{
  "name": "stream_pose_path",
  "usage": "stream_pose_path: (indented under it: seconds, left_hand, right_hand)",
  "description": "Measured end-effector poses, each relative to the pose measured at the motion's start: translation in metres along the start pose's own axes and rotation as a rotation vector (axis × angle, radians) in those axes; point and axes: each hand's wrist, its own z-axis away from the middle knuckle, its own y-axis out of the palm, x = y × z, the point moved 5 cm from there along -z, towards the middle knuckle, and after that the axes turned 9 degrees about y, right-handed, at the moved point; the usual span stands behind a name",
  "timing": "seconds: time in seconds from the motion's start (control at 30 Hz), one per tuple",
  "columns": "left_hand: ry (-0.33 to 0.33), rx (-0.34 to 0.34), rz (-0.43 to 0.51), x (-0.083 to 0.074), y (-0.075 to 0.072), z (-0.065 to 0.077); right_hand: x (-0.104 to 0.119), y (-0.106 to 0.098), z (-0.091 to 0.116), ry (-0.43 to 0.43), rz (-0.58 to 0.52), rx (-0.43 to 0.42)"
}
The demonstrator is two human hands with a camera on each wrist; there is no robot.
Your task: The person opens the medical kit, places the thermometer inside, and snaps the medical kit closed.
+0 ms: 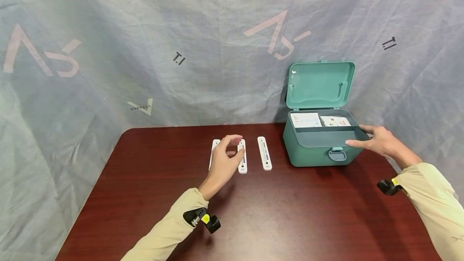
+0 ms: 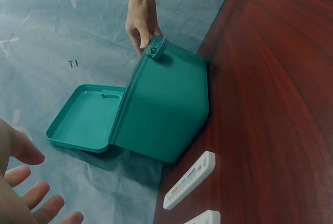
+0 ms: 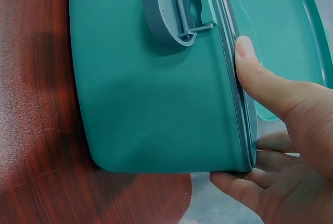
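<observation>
Three white wall thermometers lie on the dark red table: a left one (image 1: 215,143), a middle one (image 1: 242,167) and a right one (image 1: 264,154). My left hand (image 1: 223,162) hovers over the left and middle ones, partly hiding them, its thumb and fingers apart with nothing between them. At the table's right stands a green medicine box (image 1: 311,157), its lid (image 1: 320,84) swung up and back. With thumb on the front rim and fingers at the right side, my right hand (image 1: 380,142) grips the box's right front corner.
Inside the box, a grey tray (image 1: 315,138) has a white printed packet (image 1: 305,120) and a second packet (image 1: 335,121) in its rear compartments. A grey latch (image 1: 337,155) hangs at the box front. Behind the table hangs a grey cloth (image 1: 217,51).
</observation>
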Motion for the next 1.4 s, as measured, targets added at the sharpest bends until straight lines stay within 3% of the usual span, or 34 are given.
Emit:
stream_pose_path:
  seconds: [0.67,1.4]
  left_hand:
    - [-0.066,-0.081,-0.066,0.026,-0.019,0.017]
    - [-0.167,-0.145,-0.029,0.051,-0.035,0.035]
  right_hand:
    - [-0.001,-0.001,-0.003,0.000,0.015,0.011]
    - [-0.004,0.002,-0.004,0.001,0.019,0.005]
